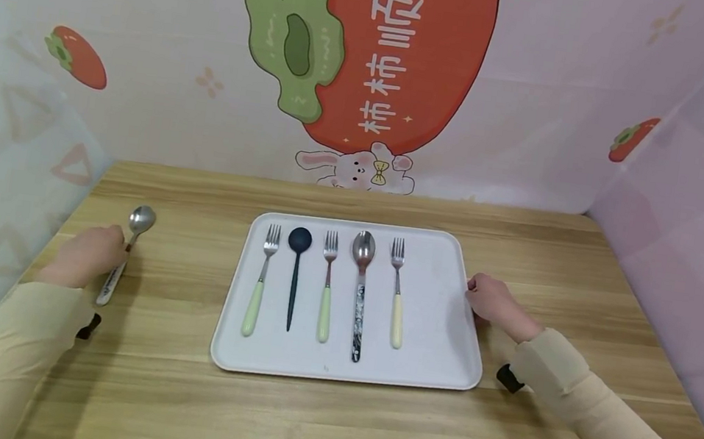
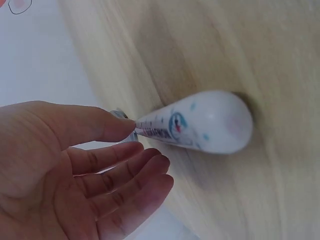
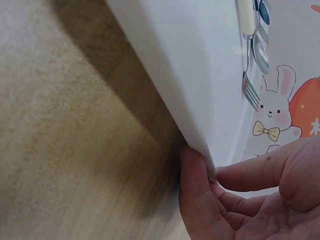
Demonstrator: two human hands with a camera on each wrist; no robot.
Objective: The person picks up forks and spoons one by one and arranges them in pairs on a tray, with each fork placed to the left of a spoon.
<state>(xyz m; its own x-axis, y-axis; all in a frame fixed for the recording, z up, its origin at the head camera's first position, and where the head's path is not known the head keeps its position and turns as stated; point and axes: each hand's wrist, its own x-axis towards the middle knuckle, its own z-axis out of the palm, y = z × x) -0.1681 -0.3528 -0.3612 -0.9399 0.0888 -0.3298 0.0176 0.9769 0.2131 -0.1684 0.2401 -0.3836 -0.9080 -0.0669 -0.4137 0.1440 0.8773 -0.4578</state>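
At the left of the table, my left hand (image 1: 87,255) pinches a spoon (image 1: 141,219) between thumb and index finger. This spoon has a metal bowl pointing away and a white handle (image 2: 215,122) with a blue cartoon print. The other left fingers are loosely bent below it. A white rectangular tray (image 1: 445,321) lies mid-table, and my right hand (image 1: 497,305) pinches its right rim. In the right wrist view, thumb and fingers (image 3: 194,172) meet at the tray's edge. The tray's underside by the fingers is hidden.
In a row on the tray are a green-handled fork (image 1: 252,310), a black spoon (image 1: 299,241), another green-handled fork (image 1: 325,312), a metal spoon with a patterned handle (image 1: 359,317) and a cream-handled fork (image 1: 397,322). Printed walls (image 1: 538,125) border the wooden table (image 1: 298,427).
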